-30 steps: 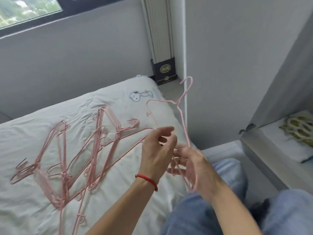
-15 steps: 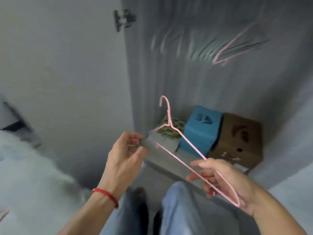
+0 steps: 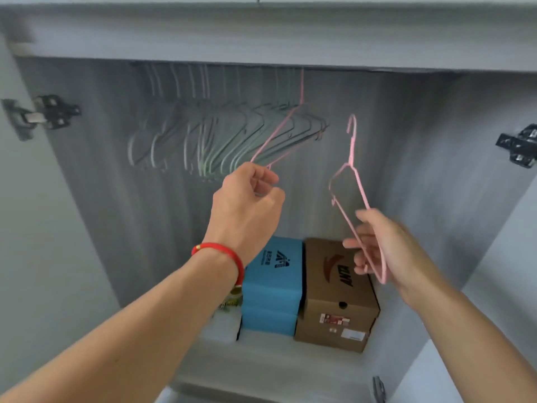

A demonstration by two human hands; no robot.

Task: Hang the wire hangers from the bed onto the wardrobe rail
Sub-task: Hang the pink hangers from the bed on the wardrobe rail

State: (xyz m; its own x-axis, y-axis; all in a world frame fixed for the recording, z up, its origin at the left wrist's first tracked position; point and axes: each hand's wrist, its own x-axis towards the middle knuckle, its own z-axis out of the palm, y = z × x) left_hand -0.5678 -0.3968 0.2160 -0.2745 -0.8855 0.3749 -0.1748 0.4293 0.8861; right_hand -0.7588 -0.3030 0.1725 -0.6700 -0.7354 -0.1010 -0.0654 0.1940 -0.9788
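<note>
My right hand [image 3: 383, 248] grips a pink wire hanger [image 3: 353, 170] by its lower corner. It stands upright, hook up, in front of the open wardrobe and below the rail [image 3: 220, 65], which barely shows under the top panel. A second pink hanger [image 3: 279, 129] hangs from the rail at the right end of a row of several grey-green hangers [image 3: 203, 135]. My left hand [image 3: 247, 205], with a red wrist cord, has its fingers curled around that hung hanger's lower corner. The bed is out of view.
A blue box [image 3: 273, 286] and a brown shoe box [image 3: 334, 292] stand on the wardrobe floor under the hangers. Door hinges sit on the left [image 3: 46, 113] and right [image 3: 517, 146] side walls. To the right of the hung pink hanger, nothing hangs.
The view has swung from the bed up into the wardrobe. My left hand let go of the carried hanger and rose to the hung one. My right hand lifted its hanger upright.
</note>
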